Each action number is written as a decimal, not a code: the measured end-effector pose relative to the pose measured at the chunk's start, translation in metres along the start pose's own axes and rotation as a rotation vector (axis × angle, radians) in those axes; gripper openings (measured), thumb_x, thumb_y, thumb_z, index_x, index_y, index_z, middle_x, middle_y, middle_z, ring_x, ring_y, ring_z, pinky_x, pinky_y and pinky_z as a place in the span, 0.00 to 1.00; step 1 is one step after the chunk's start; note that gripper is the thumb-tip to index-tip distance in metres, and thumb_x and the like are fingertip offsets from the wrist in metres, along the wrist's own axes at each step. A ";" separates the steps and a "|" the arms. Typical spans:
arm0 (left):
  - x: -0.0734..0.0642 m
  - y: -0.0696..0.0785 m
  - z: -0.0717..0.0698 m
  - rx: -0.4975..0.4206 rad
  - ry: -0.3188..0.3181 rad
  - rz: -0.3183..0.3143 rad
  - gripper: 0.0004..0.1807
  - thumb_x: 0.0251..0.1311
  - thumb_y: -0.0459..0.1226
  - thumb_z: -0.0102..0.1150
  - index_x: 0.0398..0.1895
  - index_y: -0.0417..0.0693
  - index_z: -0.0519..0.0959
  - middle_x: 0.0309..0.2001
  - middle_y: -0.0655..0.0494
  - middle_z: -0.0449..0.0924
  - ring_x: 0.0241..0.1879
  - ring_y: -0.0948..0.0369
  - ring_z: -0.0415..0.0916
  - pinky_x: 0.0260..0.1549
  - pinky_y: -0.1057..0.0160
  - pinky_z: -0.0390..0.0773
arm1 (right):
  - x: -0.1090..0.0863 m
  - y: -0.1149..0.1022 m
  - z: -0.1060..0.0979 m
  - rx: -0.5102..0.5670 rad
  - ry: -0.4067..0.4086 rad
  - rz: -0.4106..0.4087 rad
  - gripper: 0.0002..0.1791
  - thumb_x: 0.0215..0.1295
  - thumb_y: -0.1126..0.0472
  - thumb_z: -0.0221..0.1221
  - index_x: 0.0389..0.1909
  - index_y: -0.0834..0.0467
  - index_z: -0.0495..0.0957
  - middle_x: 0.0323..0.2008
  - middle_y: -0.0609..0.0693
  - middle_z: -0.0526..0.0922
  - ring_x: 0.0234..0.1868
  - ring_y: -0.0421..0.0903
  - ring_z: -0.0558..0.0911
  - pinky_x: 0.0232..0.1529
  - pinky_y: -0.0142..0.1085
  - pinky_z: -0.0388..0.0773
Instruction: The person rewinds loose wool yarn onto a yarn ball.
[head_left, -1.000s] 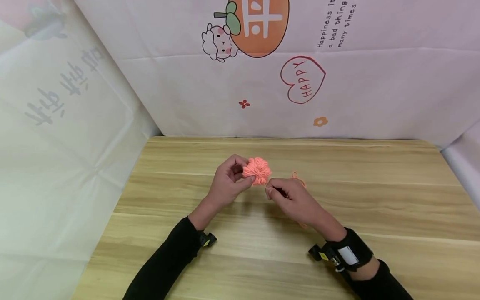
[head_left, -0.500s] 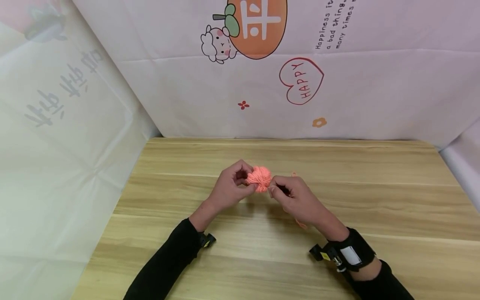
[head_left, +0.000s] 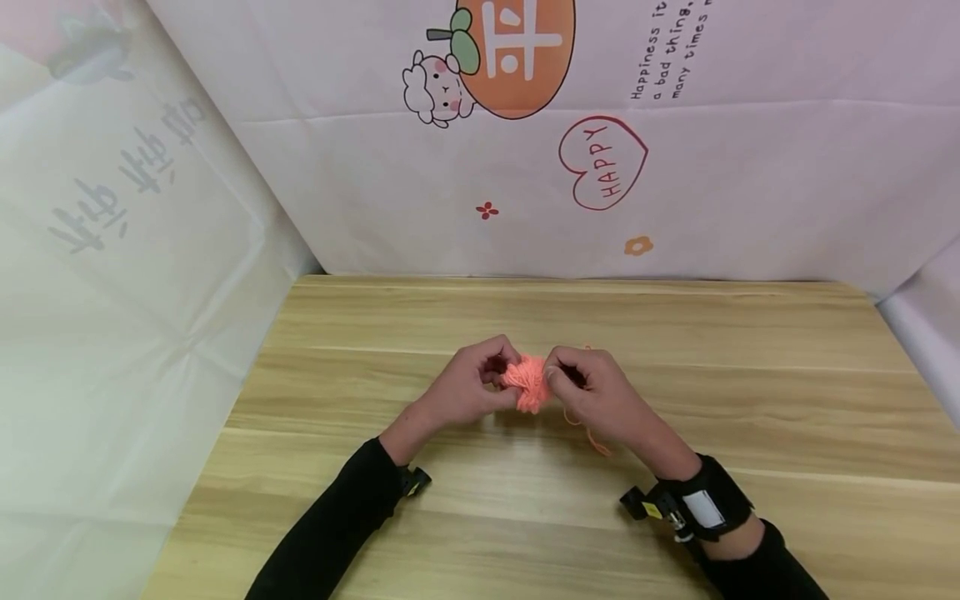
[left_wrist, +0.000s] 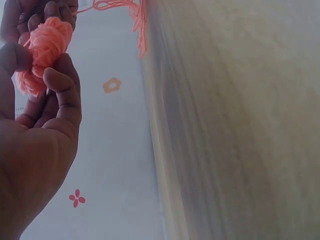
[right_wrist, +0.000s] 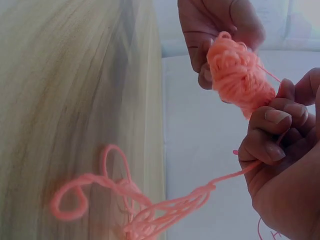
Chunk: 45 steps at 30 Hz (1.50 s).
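A small ball of coral yarn [head_left: 530, 390] is held above the table between both hands. My left hand [head_left: 467, 390] grips the left end of it with thumb and fingers. Close against the ball's right side, my right hand [head_left: 600, 393] has curled fingers and pinches the yarn strand. In the right wrist view, a thin strand stretches from the wound ball [right_wrist: 237, 72] to the fingertips, and a loose tail of yarn [right_wrist: 170, 207] trails out below the curled fingers. The left wrist view shows the ball [left_wrist: 50, 42] between the fingers, partly covered by them.
Beneath the hands is a wood-grain table [head_left: 450, 533]. A white printed cloth [head_left: 360, 192] hangs along its back edge, and another pale cloth [head_left: 150, 333] stands at the left. Loose looped yarn [head_left: 597, 443] hangs under the right hand.
The ball has come lower and slightly right with my left hand, and has turned. My right hand has shifted slightly right and up, now touching the ball's right side.
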<state>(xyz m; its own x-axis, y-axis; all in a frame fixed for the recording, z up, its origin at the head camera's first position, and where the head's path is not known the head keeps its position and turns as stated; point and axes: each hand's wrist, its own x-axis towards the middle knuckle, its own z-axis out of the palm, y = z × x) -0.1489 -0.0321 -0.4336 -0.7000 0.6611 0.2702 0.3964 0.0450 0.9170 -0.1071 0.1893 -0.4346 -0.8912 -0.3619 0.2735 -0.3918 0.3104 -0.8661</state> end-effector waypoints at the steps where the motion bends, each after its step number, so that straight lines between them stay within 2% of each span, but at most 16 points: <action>1: 0.000 0.000 0.000 -0.002 -0.014 -0.001 0.10 0.54 0.24 0.61 0.37 0.39 0.72 0.39 0.49 0.75 0.36 0.60 0.74 0.33 0.59 0.79 | 0.000 -0.001 -0.001 -0.006 -0.001 0.004 0.14 0.75 0.62 0.48 0.29 0.54 0.75 0.16 0.47 0.66 0.13 0.43 0.64 0.14 0.31 0.62; 5: 0.001 0.002 0.001 -0.002 -0.067 0.004 0.11 0.53 0.23 0.61 0.37 0.38 0.72 0.39 0.49 0.75 0.34 0.56 0.73 0.30 0.61 0.77 | 0.001 -0.002 -0.002 -0.008 -0.010 0.019 0.14 0.76 0.60 0.48 0.29 0.53 0.76 0.16 0.48 0.67 0.14 0.43 0.65 0.14 0.31 0.63; 9: 0.000 0.003 0.001 -0.027 -0.152 0.015 0.11 0.53 0.23 0.60 0.38 0.39 0.72 0.36 0.48 0.74 0.33 0.52 0.70 0.29 0.63 0.74 | 0.000 0.000 -0.002 0.007 -0.025 0.019 0.13 0.76 0.61 0.47 0.29 0.51 0.75 0.16 0.47 0.68 0.14 0.43 0.66 0.14 0.32 0.64; 12: -0.001 0.004 0.001 -0.048 -0.216 0.022 0.12 0.53 0.23 0.59 0.39 0.40 0.72 0.35 0.48 0.73 0.33 0.52 0.70 0.29 0.64 0.74 | 0.000 0.003 -0.002 0.006 -0.029 0.004 0.13 0.75 0.62 0.48 0.29 0.51 0.75 0.16 0.47 0.67 0.15 0.42 0.66 0.15 0.31 0.64; 15: -0.002 0.004 0.002 -0.057 -0.240 0.038 0.13 0.52 0.22 0.58 0.39 0.40 0.72 0.35 0.49 0.72 0.33 0.55 0.70 0.30 0.63 0.75 | 0.000 0.004 -0.002 -0.004 -0.026 -0.003 0.13 0.74 0.64 0.49 0.29 0.51 0.75 0.17 0.47 0.68 0.16 0.42 0.66 0.17 0.30 0.63; 22: -0.003 0.004 0.002 -0.114 -0.242 0.105 0.13 0.52 0.21 0.59 0.40 0.39 0.73 0.36 0.50 0.74 0.35 0.58 0.72 0.33 0.59 0.79 | 0.001 0.002 -0.001 0.006 -0.020 0.017 0.13 0.72 0.69 0.49 0.28 0.55 0.75 0.18 0.49 0.69 0.19 0.41 0.66 0.19 0.29 0.64; 29: -0.004 0.004 0.002 -0.176 -0.248 0.139 0.14 0.50 0.19 0.58 0.39 0.39 0.73 0.38 0.51 0.74 0.37 0.59 0.72 0.36 0.59 0.79 | 0.003 -0.030 -0.004 0.022 -0.034 0.017 0.13 0.70 0.73 0.48 0.27 0.59 0.74 0.19 0.48 0.69 0.19 0.40 0.65 0.20 0.29 0.64; 39: -0.006 0.002 0.003 -0.241 -0.238 0.161 0.15 0.50 0.18 0.57 0.39 0.41 0.73 0.41 0.51 0.75 0.38 0.56 0.73 0.37 0.59 0.78 | 0.003 -0.028 -0.005 0.056 -0.066 0.014 0.13 0.74 0.70 0.48 0.28 0.57 0.74 0.20 0.53 0.70 0.19 0.43 0.67 0.19 0.31 0.68; 45: -0.004 0.001 0.000 -0.269 -0.188 0.230 0.14 0.51 0.19 0.58 0.39 0.39 0.72 0.43 0.46 0.75 0.39 0.55 0.74 0.37 0.59 0.79 | 0.003 -0.026 -0.004 0.047 -0.063 0.013 0.12 0.74 0.68 0.50 0.29 0.57 0.74 0.19 0.51 0.69 0.18 0.42 0.65 0.19 0.30 0.64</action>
<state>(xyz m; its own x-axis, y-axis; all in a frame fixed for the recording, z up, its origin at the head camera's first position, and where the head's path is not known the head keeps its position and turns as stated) -0.1454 -0.0345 -0.4342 -0.4801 0.7577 0.4419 0.3428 -0.3017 0.8897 -0.1005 0.1831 -0.4097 -0.8797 -0.4127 0.2362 -0.3675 0.2749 -0.8885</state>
